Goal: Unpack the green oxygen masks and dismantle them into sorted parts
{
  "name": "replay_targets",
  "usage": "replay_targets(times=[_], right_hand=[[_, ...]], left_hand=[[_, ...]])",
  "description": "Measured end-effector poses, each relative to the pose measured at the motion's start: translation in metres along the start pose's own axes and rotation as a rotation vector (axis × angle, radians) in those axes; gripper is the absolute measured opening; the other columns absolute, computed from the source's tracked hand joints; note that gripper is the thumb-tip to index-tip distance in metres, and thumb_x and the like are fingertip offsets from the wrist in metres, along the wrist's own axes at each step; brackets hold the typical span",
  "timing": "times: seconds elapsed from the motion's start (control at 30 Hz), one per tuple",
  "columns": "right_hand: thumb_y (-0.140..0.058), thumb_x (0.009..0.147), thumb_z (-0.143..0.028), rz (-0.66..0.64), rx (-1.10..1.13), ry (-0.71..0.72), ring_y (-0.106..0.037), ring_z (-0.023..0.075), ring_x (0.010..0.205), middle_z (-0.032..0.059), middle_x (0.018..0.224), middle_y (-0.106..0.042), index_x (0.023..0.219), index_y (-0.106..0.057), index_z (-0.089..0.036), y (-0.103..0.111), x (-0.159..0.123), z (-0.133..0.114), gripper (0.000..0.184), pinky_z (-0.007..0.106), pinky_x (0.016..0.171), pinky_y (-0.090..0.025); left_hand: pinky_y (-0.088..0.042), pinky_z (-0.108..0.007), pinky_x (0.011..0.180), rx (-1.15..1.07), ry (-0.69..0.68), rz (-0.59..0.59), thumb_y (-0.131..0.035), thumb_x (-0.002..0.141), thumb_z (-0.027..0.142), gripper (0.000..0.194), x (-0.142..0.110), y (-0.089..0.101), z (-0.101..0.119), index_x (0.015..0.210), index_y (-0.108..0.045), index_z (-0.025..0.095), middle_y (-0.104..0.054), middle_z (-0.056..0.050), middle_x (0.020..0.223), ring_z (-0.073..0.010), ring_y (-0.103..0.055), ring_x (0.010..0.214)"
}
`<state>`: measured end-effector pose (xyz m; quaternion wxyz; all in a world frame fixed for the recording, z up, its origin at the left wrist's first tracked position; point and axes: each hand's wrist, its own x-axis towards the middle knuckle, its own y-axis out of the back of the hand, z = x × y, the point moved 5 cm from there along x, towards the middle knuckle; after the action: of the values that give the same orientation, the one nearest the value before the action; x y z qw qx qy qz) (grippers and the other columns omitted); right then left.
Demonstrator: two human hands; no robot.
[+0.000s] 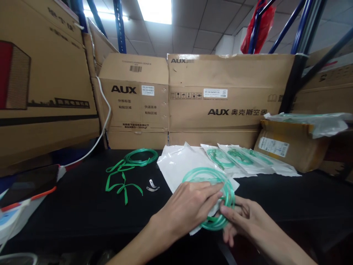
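Note:
A coil of clear green tubing [231, 191] lies over a white plastic bag [176, 162] near the front edge of the black table. My left hand [193, 202] is laid across the coil, fingers together over its loops and thumb hidden from view. At the coil's right side, my right hand [242, 217] pinches the loops between thumb and curled fingers. A short green strip [211, 219] shows at the lower part of the coil. Left of the bag are another green tubing coil [142, 157], several loose green strips [124, 184] and small curved metal pieces [152, 187].
Several white packs with green tubing [239, 156] lie in a row at the back right. Beside them stands a cardboard box [286, 143] with plastic bags on top. Tall AUX cartons [215, 99] wall off the back. A tablet [30, 184] with a white cable sits far left.

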<state>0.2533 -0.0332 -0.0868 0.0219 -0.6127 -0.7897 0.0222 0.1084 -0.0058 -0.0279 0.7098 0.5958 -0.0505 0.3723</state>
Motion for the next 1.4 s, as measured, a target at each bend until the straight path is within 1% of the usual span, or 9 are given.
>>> replay_targets(times=[0.13, 0.33, 0.63, 0.77, 0.87, 0.97, 1.17, 1.27, 1.4], right_hand=[[-0.083, 0.078, -0.052, 0.102, 0.048, 0.011, -0.071, 0.0160, 0.066, 0.0037, 0.071, -0.073, 0.118, -0.069, -0.013, 0.007, -0.001, -0.006, 0.057, 0.025, 0.067, -0.061], [-0.078, 0.084, -0.051, 0.158, 0.140, 0.072, -0.074, 0.0256, 0.103, 0.0120, 0.122, -0.073, 0.131, -0.067, -0.019, 0.003, -0.005, -0.005, 0.058, 0.040, 0.100, -0.058], [-0.074, 0.082, -0.062, 0.070, 0.010, 0.121, -0.072, 0.0329, 0.112, 0.0148, 0.118, -0.076, 0.128, -0.071, -0.016, -0.005, 0.005, -0.006, 0.066, 0.051, 0.103, -0.056], [-0.073, 0.085, -0.055, 0.265, -0.309, 0.139, -0.074, 0.0357, 0.107, 0.0117, 0.115, -0.079, 0.119, -0.077, -0.019, 0.018, -0.012, -0.015, 0.050, 0.051, 0.098, -0.059], [-0.074, 0.087, -0.037, 0.443, -0.748, 0.500, -0.073, 0.0349, 0.111, 0.0060, 0.119, -0.078, 0.113, -0.081, -0.029, 0.025, -0.031, -0.031, 0.028, 0.048, 0.101, -0.058], [-0.070, 0.090, -0.023, 0.292, -1.036, 0.792, -0.069, 0.0311, 0.120, 0.0019, 0.131, -0.072, 0.126, -0.073, -0.034, 0.007, -0.034, -0.032, 0.038, 0.045, 0.108, -0.054], [-0.065, 0.096, -0.024, 0.069, -1.225, 0.747, -0.065, 0.0298, 0.127, 0.0024, 0.129, -0.074, 0.129, -0.071, -0.035, -0.012, -0.007, -0.014, 0.035, 0.053, 0.118, -0.041], [-0.054, 0.101, -0.025, 0.133, -1.234, 0.690, -0.067, 0.0285, 0.121, 0.0066, 0.119, -0.077, 0.118, -0.076, -0.029, -0.017, -0.002, -0.012, 0.028, 0.047, 0.110, -0.050], [-0.045, 0.101, -0.023, 0.290, -1.277, 0.738, -0.075, 0.0280, 0.094, 0.0130, 0.097, -0.079, 0.100, -0.080, -0.022, -0.026, -0.001, -0.012, 0.035, 0.036, 0.077, -0.063]], left_hand=[[-0.056, -0.036, 0.101, 0.043, -0.022, 0.047, -0.041, 0.109, 0.029, 0.038, -0.002, -0.001, -0.003, 0.140, -0.061, 0.019, -0.073, -0.006, 0.129, -0.0219, -0.071, 0.114], [-0.062, -0.037, 0.085, 0.103, -0.005, 0.058, -0.041, 0.109, 0.030, 0.040, -0.003, -0.004, 0.000, 0.143, -0.057, 0.019, -0.077, -0.008, 0.115, -0.0240, -0.076, 0.098], [-0.059, -0.037, 0.088, -0.003, 0.000, 0.010, -0.042, 0.108, 0.026, 0.036, -0.005, -0.009, 0.013, 0.139, -0.060, 0.023, -0.077, -0.006, 0.116, -0.0224, -0.074, 0.101], [-0.054, -0.032, 0.096, -0.164, 0.079, 0.019, -0.047, 0.107, 0.026, 0.035, -0.001, -0.003, 0.008, 0.136, -0.065, 0.023, -0.077, -0.003, 0.118, -0.0199, -0.072, 0.106], [-0.053, -0.031, 0.097, -0.265, 0.120, 0.033, -0.049, 0.106, 0.028, 0.033, 0.002, 0.001, 0.004, 0.131, -0.070, 0.023, -0.078, -0.003, 0.115, -0.0194, -0.073, 0.104], [-0.052, -0.031, 0.101, -0.388, 0.148, 0.041, -0.049, 0.106, 0.029, 0.031, 0.003, 0.002, 0.000, 0.127, -0.072, 0.023, -0.077, -0.003, 0.120, -0.0188, -0.072, 0.109], [-0.052, -0.029, 0.099, -0.507, 0.150, 0.037, -0.048, 0.106, 0.026, 0.031, 0.004, 0.003, 0.001, 0.123, -0.074, 0.024, -0.077, -0.001, 0.121, -0.0167, -0.072, 0.104], [-0.052, -0.028, 0.096, -0.469, 0.139, 0.025, -0.048, 0.106, 0.025, 0.031, 0.004, -0.001, 0.005, 0.120, -0.075, 0.022, -0.077, -0.002, 0.120, -0.0172, -0.072, 0.104], [-0.052, -0.030, 0.098, -0.409, 0.140, 0.047, -0.050, 0.105, 0.024, 0.029, 0.003, -0.007, 0.006, 0.113, -0.078, 0.021, -0.079, -0.003, 0.112, -0.0190, -0.072, 0.107]])
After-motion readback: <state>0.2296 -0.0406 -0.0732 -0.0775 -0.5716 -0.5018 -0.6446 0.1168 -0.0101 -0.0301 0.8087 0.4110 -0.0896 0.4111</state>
